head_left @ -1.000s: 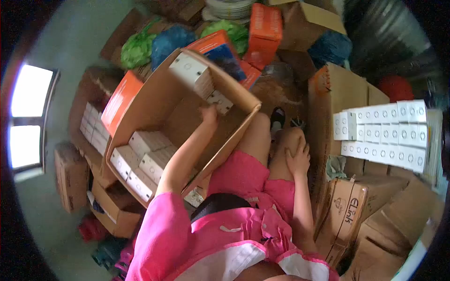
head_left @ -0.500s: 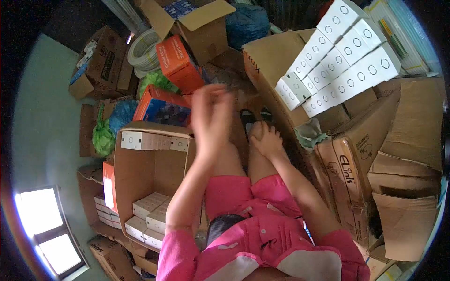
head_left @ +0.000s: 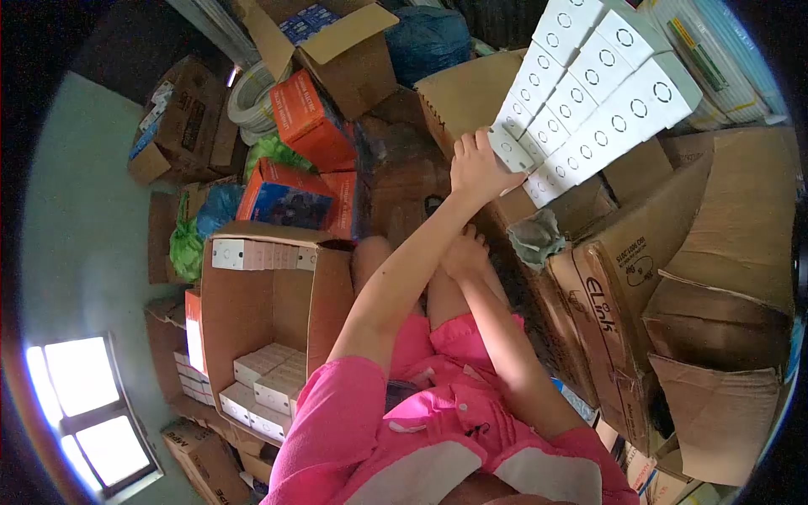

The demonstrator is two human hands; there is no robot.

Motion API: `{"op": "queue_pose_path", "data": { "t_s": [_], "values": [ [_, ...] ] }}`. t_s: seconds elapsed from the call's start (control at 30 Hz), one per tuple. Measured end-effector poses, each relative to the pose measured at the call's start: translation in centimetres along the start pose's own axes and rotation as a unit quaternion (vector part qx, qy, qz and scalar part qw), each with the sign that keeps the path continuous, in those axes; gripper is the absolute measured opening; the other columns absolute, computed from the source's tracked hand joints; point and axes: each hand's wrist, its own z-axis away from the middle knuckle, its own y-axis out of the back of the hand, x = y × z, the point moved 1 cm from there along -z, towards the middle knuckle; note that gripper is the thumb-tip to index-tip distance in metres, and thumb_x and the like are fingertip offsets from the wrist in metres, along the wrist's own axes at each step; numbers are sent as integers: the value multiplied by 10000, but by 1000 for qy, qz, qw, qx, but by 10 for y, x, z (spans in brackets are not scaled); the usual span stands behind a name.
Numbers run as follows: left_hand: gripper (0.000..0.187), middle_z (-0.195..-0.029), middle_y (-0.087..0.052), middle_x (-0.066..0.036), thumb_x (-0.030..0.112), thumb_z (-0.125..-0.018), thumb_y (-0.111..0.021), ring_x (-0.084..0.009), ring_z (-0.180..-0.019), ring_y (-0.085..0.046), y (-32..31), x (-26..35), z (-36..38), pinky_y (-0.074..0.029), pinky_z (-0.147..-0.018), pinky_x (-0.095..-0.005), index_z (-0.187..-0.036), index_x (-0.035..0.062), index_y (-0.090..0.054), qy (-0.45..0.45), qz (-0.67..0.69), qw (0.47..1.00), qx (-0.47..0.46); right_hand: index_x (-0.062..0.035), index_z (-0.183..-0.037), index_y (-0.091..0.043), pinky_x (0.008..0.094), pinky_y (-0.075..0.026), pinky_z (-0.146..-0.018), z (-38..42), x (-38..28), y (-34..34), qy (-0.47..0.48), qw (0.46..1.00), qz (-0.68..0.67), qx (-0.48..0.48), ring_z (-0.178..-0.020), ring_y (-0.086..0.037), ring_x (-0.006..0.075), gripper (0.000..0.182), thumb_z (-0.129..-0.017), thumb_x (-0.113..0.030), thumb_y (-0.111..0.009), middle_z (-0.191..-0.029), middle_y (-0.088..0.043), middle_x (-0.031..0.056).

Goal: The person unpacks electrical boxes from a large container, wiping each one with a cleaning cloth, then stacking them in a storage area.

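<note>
My left hand (head_left: 480,171) reaches out to the near end of the stacked white boxes (head_left: 593,93), its fingers wrapped round a small white box (head_left: 510,150) at the end of a row. Round knockout marks show on the boxes' faces. The stack lies on the open carton (head_left: 471,93) at the right. My right hand (head_left: 465,252) rests on my knee, partly behind the left forearm, with its visible fingers apart and nothing seen in it.
On the left, an open carton (head_left: 330,290) holds white boxes (head_left: 273,383). Orange boxes (head_left: 307,118) and a carton with raised flaps (head_left: 358,71) stand ahead. Crumpled grey material (head_left: 536,239) and an ELink carton (head_left: 593,311) are at the right.
One arm has swung from the middle over to the right, and its hand has taken hold of a white box at the stack's end. The other hand stays on the knee. The view has shifted slightly.
</note>
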Motion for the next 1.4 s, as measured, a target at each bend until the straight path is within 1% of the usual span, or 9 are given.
{"op": "queue_pose_path", "data": {
  "t_s": [0.2, 0.27, 0.37, 0.43, 0.5, 0.6, 0.77, 1.1, 1.4],
  "values": [
    [979, -1242, -473, -231, 365, -669, -839, -320, -1157, -494, 84, -22, 58, -407, -995, -383, -1348, -98, -307, -10, 277, 955, 107, -134, -1442, -336, 570, -433, -928, 0, 5, 3, 16, 999, -36, -16, -1173, -484, 462, 786, -821, -553, -571, -1318, -465, 242],
    [799, -1271, -492, -175, 213, -795, -741, -252, -1134, -523, 132, -50, 93, -424, -974, -349, -1399, -65, -298, 69, 433, 894, 95, -162, -1465, -304, 574, -424, -939, -7, 10, 0, -19, 998, -39, -47, -1182, -477, 475, 822, -809, -573, -578, -1338, -453, 253],
    [622, -1334, -483, -174, 392, -920, -461, -300, -1170, -518, 216, -100, 147, -435, -983, -463, -1401, 14, -347, 190, 689, 696, 63, -118, -1405, -385, 583, -474, -873, -7, 12, -4, 6, 999, -34, 6, -1118, -520, 490, 817, -805, -648, -544, -1250, -512, 269],
    [622, -1364, -462, -160, 339, -920, -521, -274, -1201, -506, 245, -200, 204, -429, -1003, -450, -1407, 2, -334, 182, 647, 733, 101, -130, -1429, -354, 581, -463, -895, -10, 17, -11, 18, 999, -31, 15, -1129, -514, 490, 826, -807, -636, -552, -1268, -497, 274],
    [613, -1322, -487, -148, 276, -907, -578, -243, -1210, -505, 276, -192, 238, -433, -1006, -416, -1395, -9, -341, 168, 524, 826, 120, -145, -1453, -324, 574, -437, -935, -11, 10, -11, 15, 999, -37, -6, -1163, -487, 496, 831, -808, -613, -563, -1316, -462, 279],
    [613, -1286, -509, -131, 197, -890, -610, -219, -1228, -496, 267, -254, 292, -436, -1007, -379, -1395, -19, -337, 211, 445, 862, 118, -153, -1467, -292, 573, -433, -951, -11, 8, -9, 15, 999, -27, -29, -1167, -486, 510, 844, -812, -603, -573, -1353, -435, 291],
    [1066, -1282, -429, -272, 354, -604, -878, -346, -1229, -462, 189, -321, 338, -420, -1014, -413, -1383, -68, -286, 338, 26, 930, 143, -153, -1465, -297, 554, -448, -942, -7, 3, -6, 22, 1000, -13, -10, -1169, -488, 508, 830, -815, -592, -570, -1342, -446, 299],
    [1028, -1291, -465, -264, 373, -628, -862, -407, -1237, -446, 88, -391, 285, -428, -986, -457, -1382, -22, -285, 240, 70, 935, 251, -174, -1461, -318, 507, -408, -1008, -4, -3, -4, -5, 999, 7, -31, -1219, -466, 460, 777, -831, -556, -564, -1403, -415, 239],
    [939, -1218, -590, -226, 356, -709, -809, -351, -1141, -583, 77, -372, 249, -473, -938, -438, -1389, 21, -255, 361, 110, 898, 226, -127, -1451, -331, 551, -456, -931, -6, 2, -8, 34, 999, 4, -2, -1147, -498, 523, 813, -833, -605, -554, -1336, -453, 295]
  ]
}}
